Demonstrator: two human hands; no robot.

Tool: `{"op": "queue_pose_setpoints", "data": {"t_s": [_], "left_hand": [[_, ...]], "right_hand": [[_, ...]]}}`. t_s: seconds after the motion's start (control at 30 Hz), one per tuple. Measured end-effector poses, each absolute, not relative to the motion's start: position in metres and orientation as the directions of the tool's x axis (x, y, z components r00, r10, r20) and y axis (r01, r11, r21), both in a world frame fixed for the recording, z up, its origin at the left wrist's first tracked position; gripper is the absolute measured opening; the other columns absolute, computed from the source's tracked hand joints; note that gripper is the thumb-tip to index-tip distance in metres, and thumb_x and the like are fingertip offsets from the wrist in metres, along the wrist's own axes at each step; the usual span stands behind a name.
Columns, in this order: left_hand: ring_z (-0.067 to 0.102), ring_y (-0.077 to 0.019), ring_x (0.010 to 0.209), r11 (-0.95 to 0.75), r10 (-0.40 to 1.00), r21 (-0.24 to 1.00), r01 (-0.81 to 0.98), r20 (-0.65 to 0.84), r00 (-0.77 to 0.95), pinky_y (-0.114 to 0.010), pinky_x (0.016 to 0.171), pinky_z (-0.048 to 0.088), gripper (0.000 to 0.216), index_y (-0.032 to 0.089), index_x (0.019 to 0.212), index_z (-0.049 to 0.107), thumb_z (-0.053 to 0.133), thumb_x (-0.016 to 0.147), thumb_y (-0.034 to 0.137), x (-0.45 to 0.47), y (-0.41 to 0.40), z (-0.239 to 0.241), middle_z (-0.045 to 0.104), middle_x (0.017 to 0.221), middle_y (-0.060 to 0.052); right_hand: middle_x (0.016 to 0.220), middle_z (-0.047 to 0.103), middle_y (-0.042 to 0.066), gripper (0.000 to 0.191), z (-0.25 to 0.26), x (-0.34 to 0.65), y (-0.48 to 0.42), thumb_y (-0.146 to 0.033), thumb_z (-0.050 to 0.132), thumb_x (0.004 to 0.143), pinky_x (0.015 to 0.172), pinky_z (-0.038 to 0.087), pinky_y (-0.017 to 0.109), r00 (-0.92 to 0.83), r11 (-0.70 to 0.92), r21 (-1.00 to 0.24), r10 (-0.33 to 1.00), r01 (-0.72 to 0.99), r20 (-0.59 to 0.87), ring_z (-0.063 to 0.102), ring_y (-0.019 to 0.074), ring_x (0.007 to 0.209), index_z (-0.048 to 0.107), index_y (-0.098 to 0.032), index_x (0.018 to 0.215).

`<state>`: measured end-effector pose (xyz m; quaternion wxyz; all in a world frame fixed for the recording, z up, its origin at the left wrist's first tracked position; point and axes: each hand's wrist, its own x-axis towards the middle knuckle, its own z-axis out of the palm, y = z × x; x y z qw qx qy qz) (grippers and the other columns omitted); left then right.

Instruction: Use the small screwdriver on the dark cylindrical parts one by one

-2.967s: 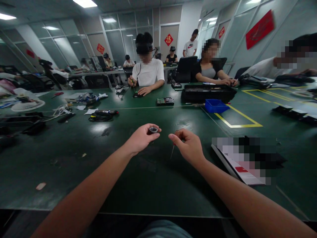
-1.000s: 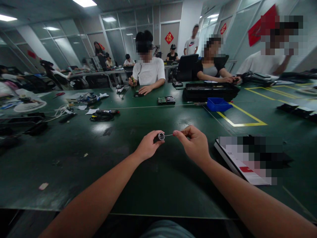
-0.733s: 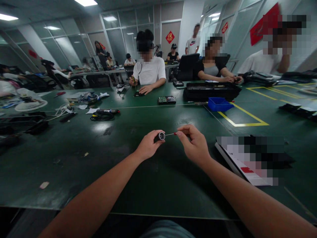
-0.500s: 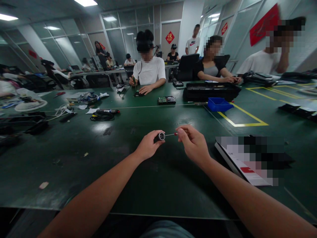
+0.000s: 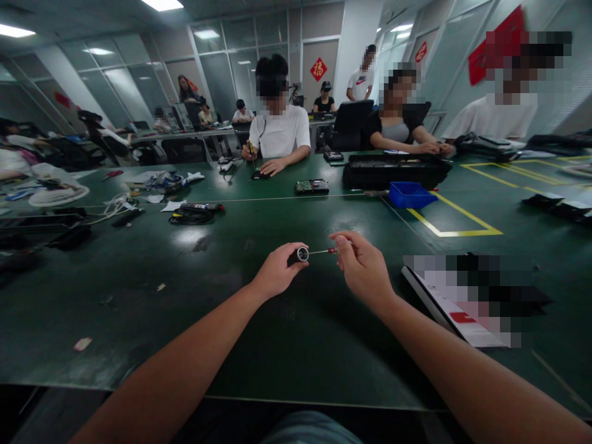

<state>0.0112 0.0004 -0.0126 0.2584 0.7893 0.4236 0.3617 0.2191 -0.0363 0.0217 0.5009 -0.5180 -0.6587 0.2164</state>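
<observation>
My left hand [image 5: 277, 271] is closed round a small black cylinder [image 5: 302, 254] with a silvery ring at its round end, which faces me. In my right hand [image 5: 363, 265] is a thin screwdriver [image 5: 319, 251] with a red handle, pinched between thumb and fingers. Its slim metal shaft points left, and the tip meets the side of the cylinder's ringed end. Whether the tip sits in a screw is too small to make out. Both hands are held above the green table [image 5: 259, 370].
Right of my right arm lies a white box or booklet [image 5: 444, 302], partly blurred. Farther back are a blue bin [image 5: 411, 195], a long black housing [image 5: 398, 171], a circuit board unit [image 5: 312, 186] and a coiled black cable [image 5: 194, 214]. Across the table a person [image 5: 280, 132] works with a screwdriver.
My right hand's fingers have shifted slightly on the screwdriver's handle. The left hand and the black cylinder stay nearly in place.
</observation>
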Motion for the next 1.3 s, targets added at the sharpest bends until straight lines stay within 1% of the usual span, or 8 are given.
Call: {"op": "queue_pose_setpoints", "data": {"t_s": [0.1,0.27,0.37,0.6,0.83,0.9,1.03,1.3], "left_hand": [[0.062,-0.0237,0.117,-0.502,0.859,0.718,0.482,0.352,0.372,-0.042,0.107,0.046,0.033,0.022,0.123,0.065,0.069,0.090,0.022,0.011,0.000,-0.012,0.069,0.124,-0.006],[0.062,-0.0244,0.119,-0.487,0.868,0.716,0.500,0.334,0.368,-0.043,0.107,0.046,0.034,0.022,0.123,0.065,0.070,0.090,0.021,0.012,-0.001,-0.011,0.069,0.125,-0.006],[0.063,-0.0248,0.117,-0.470,0.878,0.712,0.522,0.319,0.357,-0.043,0.106,0.047,0.034,0.022,0.123,0.065,0.069,0.090,0.021,0.013,-0.002,-0.008,0.069,0.123,-0.006],[0.063,-0.0252,0.118,-0.453,0.892,0.700,0.553,0.363,0.271,-0.044,0.107,0.046,0.035,0.020,0.124,0.065,0.069,0.089,0.019,0.012,0.001,-0.007,0.070,0.125,-0.007],[0.062,-0.0247,0.118,-0.620,0.784,0.572,0.536,0.427,0.451,-0.045,0.106,0.045,0.035,0.023,0.126,0.065,0.069,0.091,0.026,0.008,0.004,-0.004,0.070,0.124,-0.007],[0.062,-0.0250,0.116,-0.602,0.798,0.565,0.564,0.403,0.449,-0.045,0.105,0.046,0.035,0.021,0.126,0.065,0.069,0.091,0.027,0.008,0.004,-0.003,0.070,0.123,-0.007],[0.062,-0.0253,0.113,-0.557,0.830,0.580,0.594,0.358,0.428,-0.044,0.102,0.047,0.035,0.021,0.126,0.065,0.069,0.092,0.028,0.009,0.003,-0.003,0.070,0.120,-0.007],[0.061,-0.0252,0.110,-0.549,0.835,0.580,0.601,0.374,0.403,-0.044,0.102,0.046,0.034,0.022,0.124,0.066,0.070,0.090,0.027,0.010,0.001,0.000,0.071,0.116,-0.006]], "right_hand": [[0.071,0.062,-0.001,0.032,0.021,0.220,-0.036,-0.040,0.046,0.100,0.060,0.043,0.032,0.030,0.367,-0.818,0.906,0.444,0.422,0.059,0.0176,0.062,0.062,-0.021,0.121],[0.068,0.061,0.000,0.033,0.023,0.220,-0.037,-0.042,0.041,0.101,0.060,0.042,0.033,0.019,0.372,-0.814,0.906,0.446,0.424,0.056,0.0173,0.061,0.068,-0.022,0.106],[0.077,0.067,0.002,0.028,0.021,0.219,-0.036,-0.039,0.048,0.098,0.062,0.045,0.034,0.062,0.353,-0.842,0.909,0.408,0.411,0.060,0.0183,0.065,0.063,-0.022,0.114],[0.084,0.070,0.004,0.028,0.010,0.211,-0.026,-0.046,0.061,0.092,0.077,0.054,0.038,0.141,0.323,-0.946,0.935,0.039,0.325,0.066,0.0192,0.077,0.067,-0.020,0.096],[0.068,0.061,-0.001,0.035,0.011,0.213,-0.019,-0.055,0.069,0.084,0.067,0.055,0.034,0.208,0.124,-0.932,0.977,-0.340,0.054,0.058,0.0144,0.060,0.065,-0.021,0.080],[0.067,0.060,-0.001,0.033,0.009,0.215,-0.017,-0.053,0.069,0.084,0.065,0.054,0.032,0.243,0.115,-0.938,0.969,-0.326,0.034,0.056,0.0138,0.059,0.064,-0.021,0.079],[0.076,0.065,0.000,0.030,0.003,0.216,-0.018,-0.051,0.062,0.091,0.067,0.052,0.032,0.313,0.245,-0.960,0.930,-0.134,0.193,0.061,0.0152,0.067,0.065,-0.022,0.089],[0.078,0.067,0.002,0.029,0.012,0.216,-0.029,-0.047,0.052,0.098,0.071,0.051,0.035,0.198,0.340,-0.919,0.904,0.201,0.378,0.063,0.0178,0.071,0.064,-0.021,0.095]]}}
